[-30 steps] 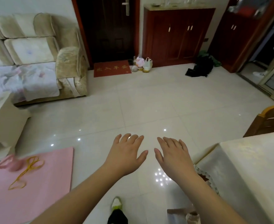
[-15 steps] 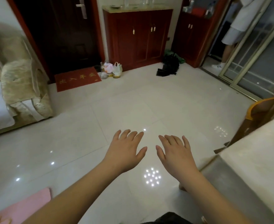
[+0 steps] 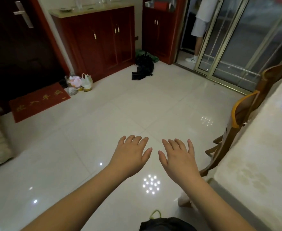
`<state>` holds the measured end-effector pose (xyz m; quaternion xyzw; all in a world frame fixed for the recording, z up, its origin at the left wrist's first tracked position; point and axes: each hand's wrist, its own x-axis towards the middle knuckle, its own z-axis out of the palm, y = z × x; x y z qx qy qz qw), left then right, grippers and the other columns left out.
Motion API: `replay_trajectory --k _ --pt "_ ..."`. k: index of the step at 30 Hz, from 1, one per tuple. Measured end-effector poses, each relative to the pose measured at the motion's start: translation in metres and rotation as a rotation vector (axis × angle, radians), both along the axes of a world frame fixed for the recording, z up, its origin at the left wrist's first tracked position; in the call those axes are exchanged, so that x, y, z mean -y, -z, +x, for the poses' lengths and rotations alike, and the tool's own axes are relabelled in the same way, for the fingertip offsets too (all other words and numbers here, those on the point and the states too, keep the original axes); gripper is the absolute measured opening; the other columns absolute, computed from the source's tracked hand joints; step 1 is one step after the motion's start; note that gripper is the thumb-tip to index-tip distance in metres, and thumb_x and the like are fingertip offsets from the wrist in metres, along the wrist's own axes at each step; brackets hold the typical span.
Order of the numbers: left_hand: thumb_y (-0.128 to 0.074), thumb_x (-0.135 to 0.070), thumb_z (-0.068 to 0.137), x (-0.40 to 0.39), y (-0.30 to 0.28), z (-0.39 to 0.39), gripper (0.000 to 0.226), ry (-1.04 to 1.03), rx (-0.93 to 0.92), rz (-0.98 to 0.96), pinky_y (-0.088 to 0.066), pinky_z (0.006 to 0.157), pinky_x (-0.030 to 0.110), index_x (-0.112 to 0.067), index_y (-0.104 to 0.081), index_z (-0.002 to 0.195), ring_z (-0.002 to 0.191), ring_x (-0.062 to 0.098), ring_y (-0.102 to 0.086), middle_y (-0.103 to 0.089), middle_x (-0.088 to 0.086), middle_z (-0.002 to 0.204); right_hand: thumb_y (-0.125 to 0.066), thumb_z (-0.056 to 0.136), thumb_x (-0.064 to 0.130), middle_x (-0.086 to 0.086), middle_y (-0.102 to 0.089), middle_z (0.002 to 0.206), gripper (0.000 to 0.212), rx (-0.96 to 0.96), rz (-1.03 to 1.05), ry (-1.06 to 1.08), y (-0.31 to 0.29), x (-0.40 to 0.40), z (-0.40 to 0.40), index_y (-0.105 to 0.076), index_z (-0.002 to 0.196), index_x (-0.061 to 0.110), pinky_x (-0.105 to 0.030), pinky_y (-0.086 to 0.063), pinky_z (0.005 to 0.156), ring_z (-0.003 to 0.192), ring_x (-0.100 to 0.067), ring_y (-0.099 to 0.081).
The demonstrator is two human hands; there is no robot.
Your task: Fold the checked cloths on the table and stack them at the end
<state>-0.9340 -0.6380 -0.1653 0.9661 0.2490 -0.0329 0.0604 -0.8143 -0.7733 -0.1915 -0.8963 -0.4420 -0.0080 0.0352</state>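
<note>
My left hand (image 3: 130,155) and my right hand (image 3: 178,157) hover side by side over the tiled floor, palms down, fingers spread and straight, holding nothing. A table (image 3: 260,164) under a cream patterned cover fills the right edge of the head view, to the right of my right hand. No checked cloth shows on the part of the table in view.
A wooden chair (image 3: 236,124) stands against the table's far side. Red cabinets (image 3: 100,40), a dark door, a red doormat (image 3: 38,102), plastic bags (image 3: 80,82) and a black bundle (image 3: 143,67) lie ahead. A person (image 3: 198,27) stands by the sliding glass door.
The view has swung to the right: the sofa and pink mat have slid out on the left, while the table, chair and glass door have come in. Both hands keep the same pose.
</note>
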Motion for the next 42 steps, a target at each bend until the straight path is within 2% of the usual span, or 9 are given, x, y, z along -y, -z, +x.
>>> replay_trajectory --k 3,8,11,13,15,18,34,39,42 --pt "-0.018 -0.053 0.101 -0.022 -0.005 0.05 0.057 0.014 -0.006 0.015 -0.016 0.119 0.041 -0.027 -0.026 0.152 0.142 0.016 -0.028 -0.036 -0.006 0.153 -0.013 0.093 0.051 -0.001 -0.064 0.129 0.068 -0.016 0.012 0.008 -0.003 -0.021 0.047 -0.057 0.135 0.021 -0.052 -0.008 0.114 0.127 -0.025 -0.054" --pt "-0.019 -0.052 0.101 -0.052 -0.011 0.124 0.056 0.053 -0.014 0.048 -0.017 0.118 0.041 -0.027 -0.028 0.151 0.14 0.015 -0.031 -0.039 -0.008 0.151 0.01 0.082 0.055 0.004 -0.045 0.149 0.087 -0.094 0.027 0.002 -0.012 -0.047 0.121 -0.036 0.148 0.025 -0.047 0.0 0.118 0.142 -0.02 -0.032" --pt "-0.019 -0.052 0.101 -0.068 -0.01 0.165 0.055 0.09 -0.012 0.045 -0.017 0.118 0.04 -0.027 -0.028 0.15 0.139 0.014 -0.031 -0.04 -0.008 0.15 0.015 0.078 0.055 0.005 -0.038 0.153 0.09 -0.125 0.011 0.034 -0.013 -0.057 0.155 -0.03 0.151 0.027 -0.046 0.001 0.119 0.145 -0.019 -0.025" --pt "-0.02 -0.051 0.102 -0.079 -0.008 0.192 0.055 0.118 -0.002 0.04 -0.017 0.118 0.04 -0.027 -0.029 0.15 0.139 0.014 -0.031 -0.04 -0.009 0.15 0.013 0.082 0.055 0.005 -0.036 0.154 0.086 -0.137 -0.009 0.071 -0.012 -0.064 0.175 -0.029 0.151 0.027 -0.046 0.002 0.119 0.146 -0.019 -0.023" --pt "-0.017 -0.053 0.1 -0.091 -0.004 0.219 0.058 0.147 0.005 0.021 -0.018 0.118 0.039 -0.027 -0.03 0.15 0.139 0.014 -0.032 -0.04 -0.008 0.15 0.0 0.095 0.054 0.006 -0.033 0.156 0.068 -0.159 -0.033 0.109 -0.012 -0.074 0.198 -0.026 0.152 0.028 -0.046 0.002 0.119 0.146 -0.018 -0.021" --pt "0.004 -0.06 0.087 -0.114 0.001 0.259 0.078 0.205 0.032 0.014 -0.018 0.117 0.038 -0.029 -0.029 0.15 0.139 0.012 -0.032 -0.041 -0.01 0.149 -0.018 0.102 0.05 0.005 -0.03 0.157 0.055 -0.176 -0.056 0.147 -0.013 -0.092 0.233 -0.024 0.153 0.028 -0.045 0.001 0.119 0.147 -0.018 -0.019" --pt "0.007 -0.06 0.082 -0.258 0.004 0.456 0.082 0.447 0.057 -0.009 -0.016 0.116 0.047 -0.028 -0.029 0.149 0.141 0.016 -0.03 -0.039 -0.009 0.15 -0.019 0.102 0.05 0.006 -0.026 0.159 0.055 -0.165 -0.079 0.379 -0.031 -0.215 0.391 -0.021 0.153 0.03 -0.043 0.001 0.12 0.148 -0.017 -0.016" --pt "0.004 -0.058 0.085 -0.269 0.006 0.521 0.08 0.532 0.061 0.009 -0.018 0.117 0.044 -0.026 -0.032 0.148 0.139 0.016 -0.033 -0.044 -0.007 0.147 0.005 0.087 0.057 0.007 -0.028 0.158 0.076 -0.163 -0.08 0.445 -0.027 -0.225 0.441 -0.023 0.153 0.031 -0.043 -0.001 0.12 0.146 -0.016 -0.02" --pt "0.005 -0.058 0.084 -0.272 0.008 0.567 0.081 0.559 0.052 0.017 -0.016 0.117 0.044 -0.026 -0.031 0.149 0.14 0.017 -0.031 -0.042 -0.008 0.148 -0.013 0.1 0.052 0.006 -0.026 0.159 0.058 -0.19 -0.072 0.484 -0.022 -0.226 0.481 -0.021 0.154 0.03 -0.043 0.001 0.12 0.147 -0.016 -0.017"
